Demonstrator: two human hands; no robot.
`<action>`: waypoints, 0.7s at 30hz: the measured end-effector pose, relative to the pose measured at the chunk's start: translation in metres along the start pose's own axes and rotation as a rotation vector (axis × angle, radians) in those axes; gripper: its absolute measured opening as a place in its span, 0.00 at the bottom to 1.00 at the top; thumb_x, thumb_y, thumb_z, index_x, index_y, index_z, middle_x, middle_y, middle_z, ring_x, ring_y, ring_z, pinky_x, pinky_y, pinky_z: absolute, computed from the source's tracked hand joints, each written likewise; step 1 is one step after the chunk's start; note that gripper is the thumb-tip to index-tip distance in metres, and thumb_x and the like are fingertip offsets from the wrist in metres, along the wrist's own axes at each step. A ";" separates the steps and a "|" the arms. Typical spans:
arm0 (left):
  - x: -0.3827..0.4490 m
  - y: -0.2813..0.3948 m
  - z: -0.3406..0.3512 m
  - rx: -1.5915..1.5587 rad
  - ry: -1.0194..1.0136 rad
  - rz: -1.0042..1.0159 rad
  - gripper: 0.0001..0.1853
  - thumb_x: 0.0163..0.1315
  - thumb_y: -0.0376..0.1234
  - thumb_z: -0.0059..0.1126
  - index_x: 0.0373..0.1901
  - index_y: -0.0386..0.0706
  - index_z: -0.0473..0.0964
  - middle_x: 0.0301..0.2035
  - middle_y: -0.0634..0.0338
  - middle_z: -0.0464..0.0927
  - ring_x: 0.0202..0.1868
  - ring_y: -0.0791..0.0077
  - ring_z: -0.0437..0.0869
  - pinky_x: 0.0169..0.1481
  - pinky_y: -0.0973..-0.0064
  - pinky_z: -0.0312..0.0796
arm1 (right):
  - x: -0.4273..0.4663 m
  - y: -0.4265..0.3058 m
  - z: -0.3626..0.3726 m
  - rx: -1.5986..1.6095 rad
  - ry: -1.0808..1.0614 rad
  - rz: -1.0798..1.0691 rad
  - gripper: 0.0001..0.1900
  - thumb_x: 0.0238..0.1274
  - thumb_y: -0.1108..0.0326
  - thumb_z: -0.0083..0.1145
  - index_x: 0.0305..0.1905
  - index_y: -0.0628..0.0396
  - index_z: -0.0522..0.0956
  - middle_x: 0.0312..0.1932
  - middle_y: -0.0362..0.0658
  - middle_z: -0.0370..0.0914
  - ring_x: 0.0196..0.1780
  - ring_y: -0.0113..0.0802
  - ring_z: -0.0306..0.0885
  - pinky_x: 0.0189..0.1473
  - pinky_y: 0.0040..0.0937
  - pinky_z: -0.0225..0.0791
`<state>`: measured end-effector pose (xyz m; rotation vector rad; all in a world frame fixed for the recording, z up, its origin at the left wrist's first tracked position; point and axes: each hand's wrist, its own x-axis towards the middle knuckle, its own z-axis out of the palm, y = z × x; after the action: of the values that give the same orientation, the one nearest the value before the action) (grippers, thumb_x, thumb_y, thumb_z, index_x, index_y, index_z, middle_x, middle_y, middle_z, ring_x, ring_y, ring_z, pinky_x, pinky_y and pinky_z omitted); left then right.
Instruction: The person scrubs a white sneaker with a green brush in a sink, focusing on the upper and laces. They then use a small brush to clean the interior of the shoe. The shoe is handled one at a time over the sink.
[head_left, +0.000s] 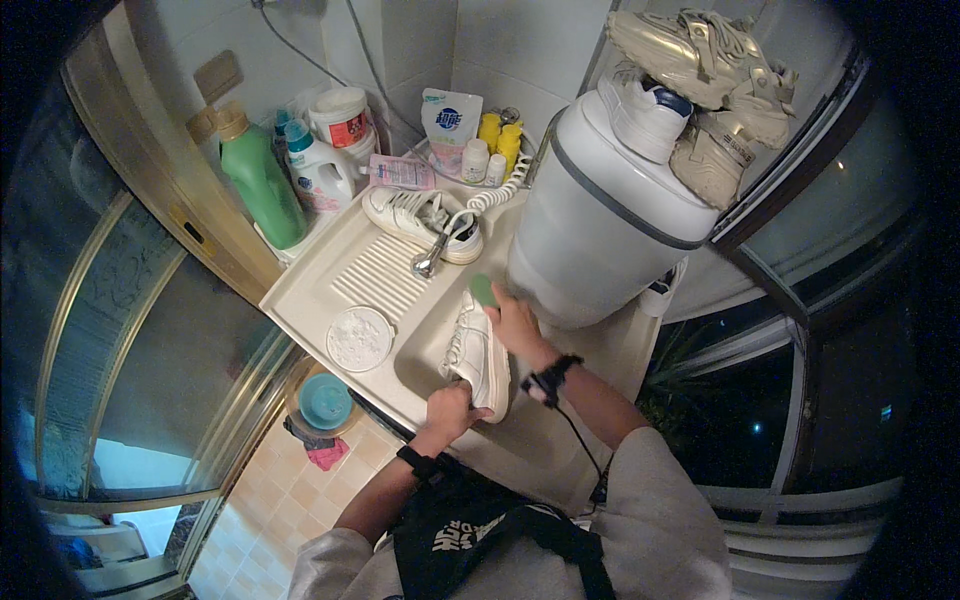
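A white lace-up sneaker (474, 341) lies over the sink basin (421, 351), its toe pointing away from me. My left hand (450, 411) grips it at the heel and collar, with the thumb on the outside. In my right hand (516, 322) is a green rounded scrubber (482, 291), held at the sneaker's toe; its underside is hidden. Another white sneaker (386, 211) rests at the back of the ribbed washboard (375, 281). A chrome spray head (426, 264) on a coiled white hose lies against that shoe. Left of the basin stands a round tub of white powder (360, 339).
A large white cylindrical tank (600, 217) stands right of the basin, with several shoes (675, 60) piled on top. Detergent bottles (262, 180), a white bucket (341, 120) and a pouch (450, 124) line the back. A blue basin (325, 401) sits low at left.
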<state>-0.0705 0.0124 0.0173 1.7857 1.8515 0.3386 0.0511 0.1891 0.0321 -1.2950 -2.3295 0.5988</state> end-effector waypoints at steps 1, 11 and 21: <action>0.000 -0.004 0.001 -0.005 0.005 -0.010 0.30 0.46 0.54 0.72 0.31 0.35 0.75 0.31 0.45 0.81 0.35 0.47 0.84 0.39 0.56 0.75 | -0.019 -0.010 -0.002 0.039 -0.123 0.130 0.29 0.64 0.63 0.55 0.68 0.61 0.64 0.36 0.67 0.77 0.40 0.65 0.78 0.42 0.55 0.71; 0.004 0.001 0.007 -0.003 -0.044 -0.046 0.30 0.44 0.54 0.73 0.30 0.35 0.76 0.30 0.45 0.81 0.35 0.48 0.84 0.40 0.56 0.75 | 0.042 0.036 0.020 -0.026 0.119 0.094 0.25 0.66 0.60 0.52 0.63 0.62 0.70 0.27 0.62 0.78 0.35 0.63 0.78 0.38 0.54 0.71; 0.005 -0.008 0.012 -0.032 -0.013 -0.033 0.29 0.44 0.54 0.73 0.30 0.36 0.76 0.29 0.45 0.81 0.35 0.48 0.85 0.40 0.56 0.75 | -0.042 0.011 -0.008 0.062 -0.084 0.110 0.27 0.65 0.64 0.54 0.67 0.62 0.66 0.34 0.67 0.76 0.39 0.64 0.78 0.42 0.52 0.71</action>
<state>-0.0712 0.0147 0.0023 1.7301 1.8547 0.3413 0.0837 0.1591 0.0271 -1.4015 -2.2973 0.7686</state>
